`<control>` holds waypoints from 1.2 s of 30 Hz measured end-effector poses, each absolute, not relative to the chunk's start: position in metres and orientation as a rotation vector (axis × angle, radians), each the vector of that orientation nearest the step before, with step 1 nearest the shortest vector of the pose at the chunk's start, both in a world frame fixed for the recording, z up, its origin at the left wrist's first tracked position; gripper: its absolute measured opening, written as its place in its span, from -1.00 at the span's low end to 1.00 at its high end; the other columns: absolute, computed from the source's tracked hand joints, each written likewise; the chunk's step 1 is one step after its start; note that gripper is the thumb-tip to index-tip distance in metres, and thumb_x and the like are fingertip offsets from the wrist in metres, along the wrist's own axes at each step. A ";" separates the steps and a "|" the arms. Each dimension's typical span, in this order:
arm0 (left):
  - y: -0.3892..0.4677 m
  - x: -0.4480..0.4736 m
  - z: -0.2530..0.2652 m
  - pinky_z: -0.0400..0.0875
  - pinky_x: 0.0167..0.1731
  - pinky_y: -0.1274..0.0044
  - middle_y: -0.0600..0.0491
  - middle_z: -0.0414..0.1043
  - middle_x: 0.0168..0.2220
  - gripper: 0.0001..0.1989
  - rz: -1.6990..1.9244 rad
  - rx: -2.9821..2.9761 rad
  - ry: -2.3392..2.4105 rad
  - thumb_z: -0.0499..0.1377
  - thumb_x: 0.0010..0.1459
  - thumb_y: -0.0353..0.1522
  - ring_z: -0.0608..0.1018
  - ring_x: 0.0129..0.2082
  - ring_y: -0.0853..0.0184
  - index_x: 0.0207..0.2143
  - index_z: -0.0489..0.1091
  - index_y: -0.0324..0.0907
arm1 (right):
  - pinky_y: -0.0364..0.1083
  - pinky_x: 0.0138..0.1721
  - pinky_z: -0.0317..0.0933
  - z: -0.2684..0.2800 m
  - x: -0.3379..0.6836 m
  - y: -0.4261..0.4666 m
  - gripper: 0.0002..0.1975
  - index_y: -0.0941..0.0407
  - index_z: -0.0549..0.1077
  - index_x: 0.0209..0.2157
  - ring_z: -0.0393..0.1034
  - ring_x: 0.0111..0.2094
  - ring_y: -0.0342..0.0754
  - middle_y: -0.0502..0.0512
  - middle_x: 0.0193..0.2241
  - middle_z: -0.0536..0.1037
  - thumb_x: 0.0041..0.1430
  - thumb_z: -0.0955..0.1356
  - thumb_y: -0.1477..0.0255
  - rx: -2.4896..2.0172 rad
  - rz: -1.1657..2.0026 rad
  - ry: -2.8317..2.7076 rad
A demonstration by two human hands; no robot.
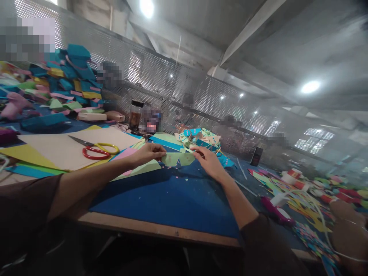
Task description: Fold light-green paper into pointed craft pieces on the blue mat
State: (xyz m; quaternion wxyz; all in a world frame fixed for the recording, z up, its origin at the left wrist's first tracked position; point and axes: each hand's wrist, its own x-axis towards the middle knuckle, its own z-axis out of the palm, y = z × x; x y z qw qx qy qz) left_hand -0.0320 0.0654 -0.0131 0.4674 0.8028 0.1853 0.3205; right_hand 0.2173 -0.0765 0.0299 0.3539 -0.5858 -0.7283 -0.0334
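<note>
Between my two hands a strip of pale green paper (178,159) is stretched out above the blue table top. It has a notched cut in its middle. My left hand (148,154) pinches its left end with thumb and finger. At the other end, my right hand (208,161) has thumb and forefinger closed on the paper. Below the strip, tiny coloured paper bits (176,177) lie scattered on the blue surface (161,203). Scissors with one red and one yellow handle loop (96,150) rest on a cream sheet (51,143), left of my left hand.
A heap of cut paper pieces (201,138) lies behind my hands. A lidded jar (135,115) stands at the back beside a mesh partition (126,73). Blue paper pieces (77,73) are piled at the far left. To the right, another person's hand (347,222) is near a purple tool (276,211).
</note>
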 end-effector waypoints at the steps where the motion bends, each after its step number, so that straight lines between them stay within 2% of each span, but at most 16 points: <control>1: 0.065 -0.032 -0.013 0.40 -0.30 0.44 0.05 0.50 -0.42 -0.71 0.785 1.975 0.457 0.25 0.09 -0.14 0.51 -0.40 0.32 -0.34 0.48 -0.21 | -0.06 -0.06 0.25 0.027 0.214 -0.073 -0.75 0.06 0.52 -0.10 0.45 -0.08 -0.01 0.09 -0.09 0.58 0.30 0.26 0.33 -1.499 -0.124 -1.874; 5: 0.063 -0.031 -0.013 0.40 -0.30 0.44 0.03 0.52 -0.39 -0.71 0.781 1.965 0.470 0.27 0.05 -0.15 0.53 -0.38 0.29 -0.34 0.49 -0.21 | -0.08 -0.14 0.25 0.010 0.211 -0.066 -0.79 0.07 0.56 -0.24 0.47 -0.20 0.00 0.06 -0.25 0.62 0.28 0.28 0.35 -1.513 -0.160 -1.814; 10: 0.066 -0.030 -0.019 0.37 -0.31 0.48 0.03 0.55 -0.36 -0.73 0.773 1.960 0.487 0.27 0.06 -0.19 0.54 -0.35 0.30 -0.27 0.48 -0.20 | -0.09 -0.17 0.25 -0.002 0.212 -0.068 -0.80 0.06 0.56 -0.22 0.47 -0.24 0.00 0.06 -0.24 0.62 0.25 0.29 0.38 -1.503 -0.129 -1.795; 15: 0.066 -0.031 -0.017 0.35 -0.34 0.48 0.03 0.54 -0.41 -0.71 0.735 1.945 0.467 0.29 0.05 -0.20 0.54 -0.40 0.31 -0.24 0.46 -0.21 | -0.10 -0.28 0.24 -0.002 0.210 -0.072 -0.82 0.05 0.56 -0.24 0.44 -0.34 -0.02 0.03 -0.31 0.62 0.23 0.31 0.34 -1.516 -0.101 -1.726; 36: 0.060 -0.032 -0.014 0.37 -0.29 0.46 0.04 0.51 -0.38 -0.78 0.785 1.880 0.487 0.25 0.07 -0.26 0.51 -0.36 0.32 -0.28 0.48 -0.22 | -0.12 -0.26 0.24 -0.011 0.203 -0.074 -0.80 0.08 0.52 -0.20 0.45 -0.30 -0.02 0.07 -0.27 0.59 0.29 0.27 0.34 -1.468 -0.092 -1.841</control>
